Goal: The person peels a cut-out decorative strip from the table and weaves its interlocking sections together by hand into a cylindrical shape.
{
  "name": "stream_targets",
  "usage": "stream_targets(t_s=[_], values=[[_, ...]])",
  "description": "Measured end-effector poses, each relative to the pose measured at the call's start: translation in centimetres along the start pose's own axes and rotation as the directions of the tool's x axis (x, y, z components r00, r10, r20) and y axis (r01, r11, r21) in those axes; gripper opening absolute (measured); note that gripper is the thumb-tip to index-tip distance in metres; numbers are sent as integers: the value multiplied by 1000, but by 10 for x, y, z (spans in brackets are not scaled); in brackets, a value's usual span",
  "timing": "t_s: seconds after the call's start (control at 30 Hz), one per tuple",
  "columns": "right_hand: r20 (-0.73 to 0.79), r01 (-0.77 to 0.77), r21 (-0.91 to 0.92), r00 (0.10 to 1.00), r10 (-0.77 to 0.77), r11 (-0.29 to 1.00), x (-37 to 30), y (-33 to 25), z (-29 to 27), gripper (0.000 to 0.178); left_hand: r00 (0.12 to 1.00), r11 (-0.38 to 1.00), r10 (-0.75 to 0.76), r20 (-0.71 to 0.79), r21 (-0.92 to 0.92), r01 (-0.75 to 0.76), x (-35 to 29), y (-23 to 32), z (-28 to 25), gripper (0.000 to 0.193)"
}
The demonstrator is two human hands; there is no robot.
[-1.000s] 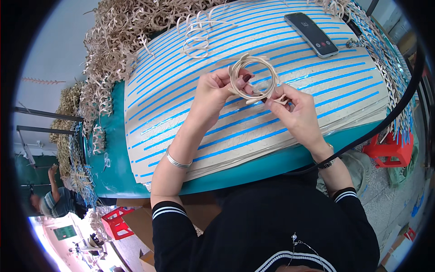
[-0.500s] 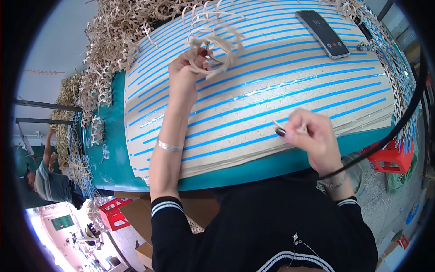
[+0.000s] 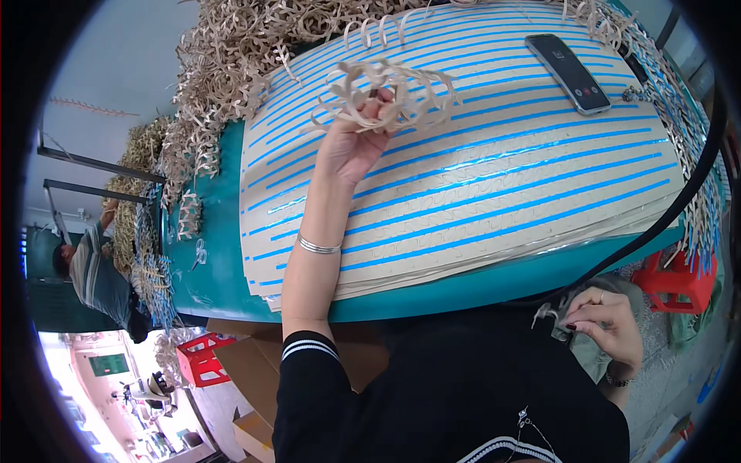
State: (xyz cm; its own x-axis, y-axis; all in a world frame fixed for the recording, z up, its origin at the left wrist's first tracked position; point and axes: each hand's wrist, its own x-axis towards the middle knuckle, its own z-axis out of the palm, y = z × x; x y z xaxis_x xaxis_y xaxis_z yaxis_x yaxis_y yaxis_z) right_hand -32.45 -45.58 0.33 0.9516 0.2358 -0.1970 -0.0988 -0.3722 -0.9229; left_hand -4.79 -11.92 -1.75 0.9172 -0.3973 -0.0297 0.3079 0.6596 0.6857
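My left hand (image 3: 356, 147) is raised over the stacked sheets, its fingers closed round a looped beige leaf-shaped strip (image 3: 432, 99) that curls out on both sides. Off the table's front edge at the right, my right hand (image 3: 611, 324) pinches a small pale curled scrap (image 3: 545, 312) between thumb and fingertips. The beige sheets (image 3: 463, 202) carry blue stripes and fine curved cut lines, and lie on a green table (image 3: 432, 297). Beyond my left hand, a few curled strips (image 3: 378, 31) stand up from the top sheet.
A heap of beige leaf strips (image 3: 231, 69) covers the far left. A phone (image 3: 570, 75) lies on the sheets at the far right. A black cable (image 3: 687, 202) arcs across the right. Nearby stand a red stool (image 3: 679, 284) and cardboard box (image 3: 251, 374). Another person (image 3: 100, 274) works far left.
My right hand has moved from above the sheets down and right, past the table's front edge, with the scrap. My left hand has shifted slightly right with the looped strip.
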Motion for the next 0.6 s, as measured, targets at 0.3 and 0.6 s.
stream_targets(t_s=[0.3,0.6], values=[[-52,363,-150,926,-373,920,37,-21,12,19,925,966,258,278,-86,-244,-55,49,-53,26],[-144,406,-303,875,-462,862,97,-10,33,14,771,722,531,352,289,-629,-194,75,-73,25]])
